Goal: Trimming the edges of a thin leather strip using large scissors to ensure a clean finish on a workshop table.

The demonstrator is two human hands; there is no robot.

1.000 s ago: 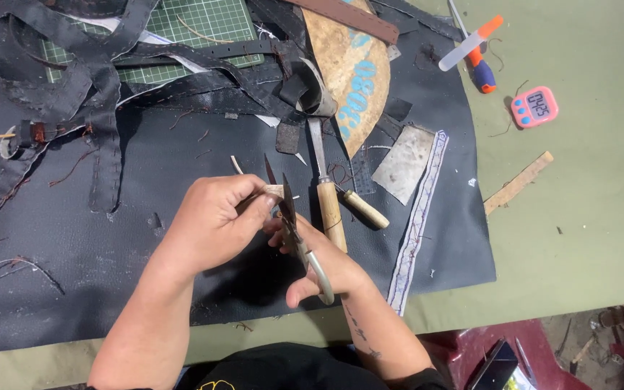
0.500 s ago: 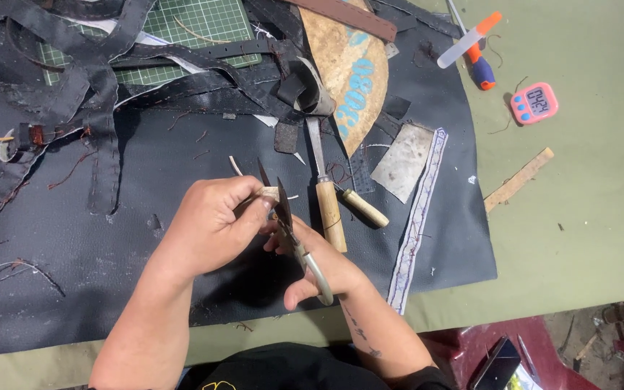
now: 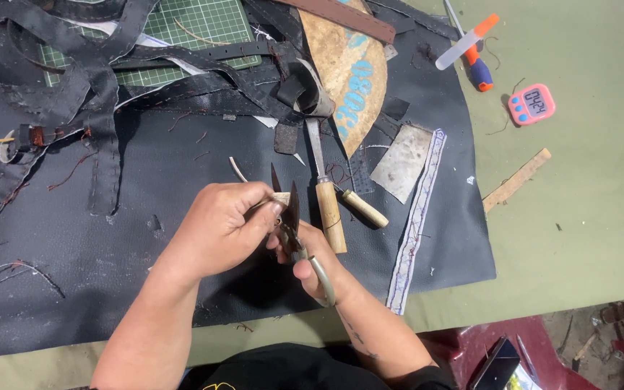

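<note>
Head view shows the left hand (image 3: 222,224) pinching a small pale strip (image 3: 281,197) between thumb and fingertips, while the right hand (image 3: 312,263) is closed around the handles of a pair of snips (image 3: 292,224), whose two dark blades stand parted and point up just beside the strip, all of it above a black leather sheet (image 3: 182,144). To the right lie two wooden-handled tools (image 3: 330,213) side by side. Farther off on the olive table (image 3: 586,217) are a small pink timer (image 3: 531,104) with a pale display, an orange-and-white cutter (image 3: 469,45) and a thin wooden stick (image 3: 516,180), and a tan curved piece with blue print (image 3: 344,68) lies at the top.
</note>
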